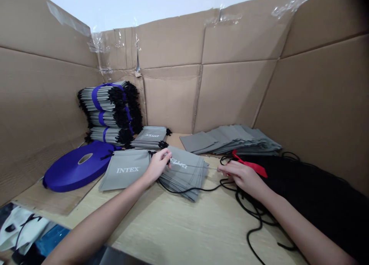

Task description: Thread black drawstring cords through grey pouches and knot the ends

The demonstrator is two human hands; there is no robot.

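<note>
My left hand [158, 165] is closed in a pinch above the near stack of grey pouches [184, 176]; what lies between its fingertips is too small to make out. A thin, straight wire-like rod [201, 166] runs across the stack from those fingertips to my right hand [240, 176], which pinches its other end. Red fabric [252, 165] sticks out behind the right hand; whether it joins the rod is hidden. Below both hands a black cord [190, 189] curves across. Left of my left hand lies a grey INTEX pouch [123, 169] with black cord ends.
A purple ribbon roll [66, 167] lies left, before bundled pouches [105, 115]. A smaller INTEX pile [151, 136] sits behind. Flat grey pouches [230, 138] spread along the back. Black cords [311, 192] heap at right. Cardboard walls [173, 45] enclose the table [173, 226].
</note>
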